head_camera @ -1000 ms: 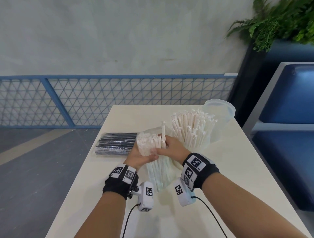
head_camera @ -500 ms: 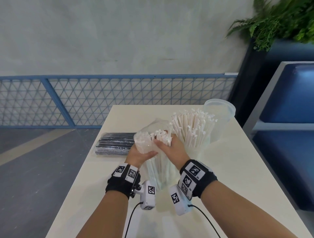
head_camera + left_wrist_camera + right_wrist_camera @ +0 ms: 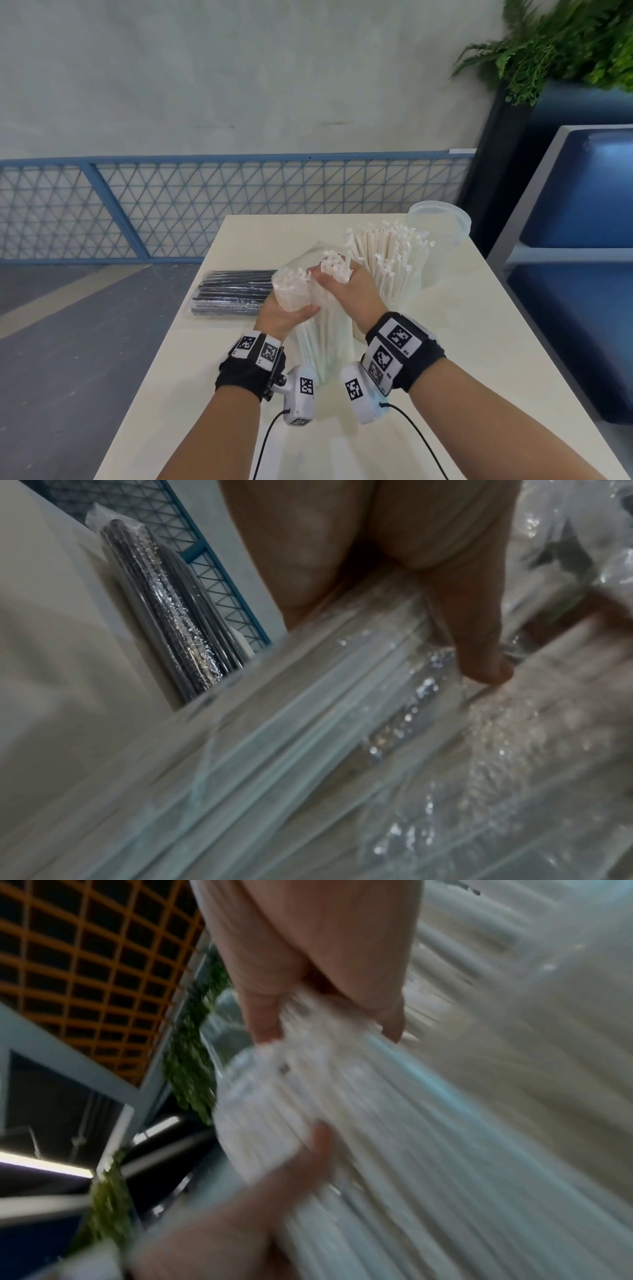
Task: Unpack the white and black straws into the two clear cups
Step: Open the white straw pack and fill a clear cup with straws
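My left hand (image 3: 284, 308) grips a clear plastic bag of white straws (image 3: 322, 342), held upright on the table (image 3: 479, 342); the same bag of white straws (image 3: 308, 737) fills the left wrist view. My right hand (image 3: 342, 284) grips a small bunch of white straws (image 3: 334, 265) at the bag's open top; the right wrist view shows the bunch (image 3: 308, 1031) blurred between thumb and fingers. Right behind, a clear cup (image 3: 407, 294) holds several white straws (image 3: 387, 260). A second clear cup (image 3: 440, 226) stands at the back right. A sealed pack of black straws (image 3: 236, 291) lies to the left.
The table's left edge (image 3: 164, 356) drops to a grey floor. A blue mesh railing (image 3: 205, 205) runs behind the table. A blue padded bench (image 3: 582, 240) and a dark planter with green ferns (image 3: 565, 44) stand on the right.
My right hand has risen slightly toward the cup with its bunch of white straws lifted out of the bag's top. The left hand keeps its hold on the bag.
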`<state>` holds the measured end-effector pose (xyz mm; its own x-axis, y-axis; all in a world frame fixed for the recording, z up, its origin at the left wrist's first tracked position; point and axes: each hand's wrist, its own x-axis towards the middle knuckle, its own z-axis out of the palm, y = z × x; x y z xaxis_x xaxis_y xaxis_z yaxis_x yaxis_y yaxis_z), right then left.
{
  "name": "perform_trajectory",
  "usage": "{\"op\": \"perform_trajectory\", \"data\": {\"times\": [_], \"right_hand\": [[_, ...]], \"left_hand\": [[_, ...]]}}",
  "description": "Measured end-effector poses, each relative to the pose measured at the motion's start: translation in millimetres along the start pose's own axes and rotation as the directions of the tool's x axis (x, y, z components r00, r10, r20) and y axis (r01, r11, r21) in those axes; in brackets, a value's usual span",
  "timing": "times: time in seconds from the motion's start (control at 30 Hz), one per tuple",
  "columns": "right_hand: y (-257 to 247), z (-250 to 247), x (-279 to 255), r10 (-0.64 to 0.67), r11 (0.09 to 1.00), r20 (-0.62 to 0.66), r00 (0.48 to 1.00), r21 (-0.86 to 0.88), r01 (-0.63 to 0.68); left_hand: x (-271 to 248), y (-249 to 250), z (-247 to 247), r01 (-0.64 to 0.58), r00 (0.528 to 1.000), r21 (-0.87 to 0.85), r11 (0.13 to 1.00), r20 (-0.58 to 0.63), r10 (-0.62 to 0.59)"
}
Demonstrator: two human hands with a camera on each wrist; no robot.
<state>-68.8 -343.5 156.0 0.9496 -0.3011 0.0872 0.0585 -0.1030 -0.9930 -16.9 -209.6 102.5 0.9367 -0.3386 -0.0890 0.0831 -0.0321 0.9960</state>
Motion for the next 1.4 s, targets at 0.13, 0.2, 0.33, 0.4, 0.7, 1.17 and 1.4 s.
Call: {"op": "perform_trajectory", "data": {"times": [0.13, 0.2, 0.33, 0.4, 0.7, 1.17, 1.4], "right_hand": [[-35, -8, 2, -0.100, 0.989, -0.084, 0.991, 0.099, 0.108], [-51, -15, 5, -0.155, 0.973, -0.136, 0.979, 0.153, 0.175], [-68, -30, 18, -0.139, 0.948, -0.256, 0.957, 0.244, 0.203], [-64, -38, 26, -0.078, 0.938, -0.297, 0.952, 0.301, 0.171], [-27, -31, 11, 0.020, 1.000, -0.205, 0.979, -0.009, -0.023], [-76, -71, 32, 0.018, 0.960, -0.535, 0.844, 0.245, 0.134], [-84, -87, 35, 0.046, 0.921, -0.643, 0.764, 0.324, 0.218]], "left_hand": [[1, -3, -1, 0.057, 0.997, 0.066, 0.996, -0.060, -0.053], [3, -8, 1, 0.076, 0.996, 0.068, 0.995, -0.056, -0.072], [1, -1, 3, 0.097, 0.994, 0.104, 0.990, -0.052, -0.092], [0, 1, 5, 0.098, 0.993, 0.129, 0.987, -0.073, -0.089], [2, 3, 13, 0.089, 0.990, 0.054, 0.995, -0.115, -0.083], [8, 1, 15, 0.085, 0.989, 0.040, 0.996, -0.124, -0.079], [12, -7, 5, 0.076, 0.971, 0.019, 0.997, -0.229, -0.070]]}}
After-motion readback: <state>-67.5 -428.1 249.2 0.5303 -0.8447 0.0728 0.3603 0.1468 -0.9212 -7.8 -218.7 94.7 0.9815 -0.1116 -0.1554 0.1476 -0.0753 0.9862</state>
